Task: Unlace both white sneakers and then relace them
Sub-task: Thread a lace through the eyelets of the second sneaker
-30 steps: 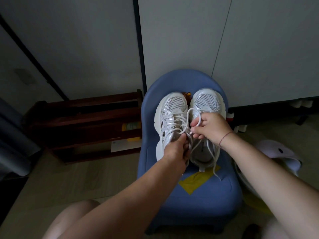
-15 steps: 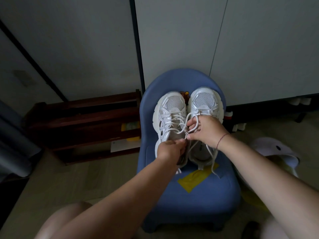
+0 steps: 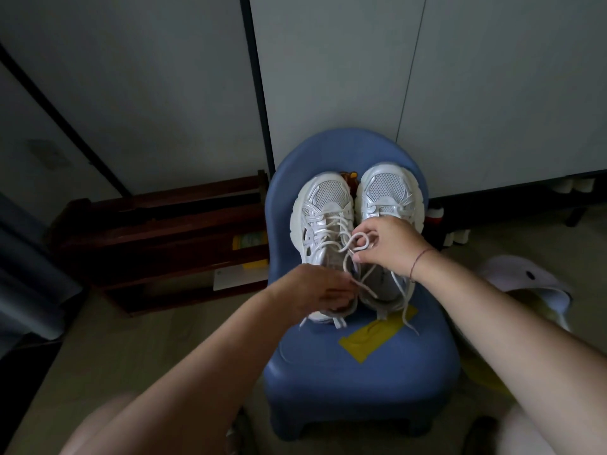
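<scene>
Two white sneakers stand side by side on a small blue chair, toes pointing away from me. The left sneaker has its lace crossed through the eyelets. My right hand pinches a loop of that white lace above the gap between the shoes. My left hand lies over the left sneaker's heel opening and holds the lace's other strand near its fingers. The right sneaker is partly covered by my right hand; its loose lace ends trail onto the seat.
A yellow patch marks the chair seat. A dark wooden rack stands on the floor to the left. A white and yellow object lies on the floor at right. Grey cabinet doors rise behind the chair.
My left hand has drawn back toward the left sneaker's heel, pulling its strand out longer. My right hand has shifted slightly and the lace loop it holds is more open.
</scene>
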Demonstrator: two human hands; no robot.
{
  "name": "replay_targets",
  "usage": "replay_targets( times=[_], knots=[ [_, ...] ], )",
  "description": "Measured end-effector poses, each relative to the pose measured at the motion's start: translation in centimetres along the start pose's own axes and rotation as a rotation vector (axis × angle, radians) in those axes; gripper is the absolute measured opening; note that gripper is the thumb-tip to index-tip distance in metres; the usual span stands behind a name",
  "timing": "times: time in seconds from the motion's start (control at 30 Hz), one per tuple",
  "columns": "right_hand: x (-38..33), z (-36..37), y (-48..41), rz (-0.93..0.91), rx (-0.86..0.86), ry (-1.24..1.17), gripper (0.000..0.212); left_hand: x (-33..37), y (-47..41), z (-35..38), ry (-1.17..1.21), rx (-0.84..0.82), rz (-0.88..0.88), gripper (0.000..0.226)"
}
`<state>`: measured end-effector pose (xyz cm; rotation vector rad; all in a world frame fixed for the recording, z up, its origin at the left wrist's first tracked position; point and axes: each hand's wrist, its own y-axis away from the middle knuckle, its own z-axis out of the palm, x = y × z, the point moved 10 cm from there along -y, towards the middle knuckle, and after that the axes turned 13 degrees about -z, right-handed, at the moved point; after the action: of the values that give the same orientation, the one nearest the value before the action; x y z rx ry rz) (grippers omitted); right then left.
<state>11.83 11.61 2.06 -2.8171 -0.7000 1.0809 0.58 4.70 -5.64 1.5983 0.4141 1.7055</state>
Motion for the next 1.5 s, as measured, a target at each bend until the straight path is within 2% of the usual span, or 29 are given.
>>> replay_targets(
  times=[0.13,0.23,0.3,0.4,0.57,0.87,0.93,1.03,1.13,1.23,1.3,1.4,1.5],
  knots=[
    [0.0,0.1,0.1,-0.016,0.001,0.017,0.028,-0.9,-1.2,2.1,0.339,0.014,-0.115,0.022],
    [0.1,0.1,0.1,-0.014,0.012,0.016,0.026,-1.1,-1.6,1.8,0.432,0.093,-0.095,0.023],
    [0.0,0.1,0.1,-0.017,0.011,0.047,0.025,-0.8,-1.4,2.0,0.309,0.102,-0.048,0.021],
    [0.1,0.3,0.1,-0.010,-0.004,0.039,0.023,-0.7,0.0,2.8,-0.014,0.083,-0.004,0.019],
    [0.0,0.3,0.2,0.024,-0.031,0.003,0.031,-3.6,1.9,4.4,-0.501,-0.132,-0.148,0.016],
    [-0.2,0.2,0.5,0.031,-0.017,0.001,0.032,-4.3,2.9,5.6,-0.663,-0.241,-0.184,0.018],
    [-0.2,0.2,0.5,0.025,-0.009,0.000,0.031,-3.8,2.5,5.2,-0.668,-0.184,-0.144,0.020],
    [-0.1,0.3,0.4,0.018,-0.012,-0.012,0.025,-1.6,2.3,3.8,-0.678,-0.008,-0.023,0.030],
    [0.0,-0.6,0.0,0.025,0.038,-0.119,0.013,3.0,2.9,1.1,-0.481,0.195,0.168,0.038],
    [0.6,-3.0,-1.1,0.017,0.169,-0.116,0.012,8.3,3.9,-3.3,-0.431,0.501,0.416,0.039],
    [0.8,-3.9,-1.7,0.004,0.231,-0.092,0.012,10.7,4.1,-5.5,-0.450,0.674,0.511,0.028],
    [0.7,-3.1,-2.1,-0.003,0.254,-0.040,0.008,11.9,2.4,-6.1,-0.514,0.707,0.539,0.008],
    [0.4,-2.0,-2.5,-0.010,0.277,-0.020,0.003,11.9,0.8,-5.3,-0.582,0.684,0.549,0.008]
  ],
)
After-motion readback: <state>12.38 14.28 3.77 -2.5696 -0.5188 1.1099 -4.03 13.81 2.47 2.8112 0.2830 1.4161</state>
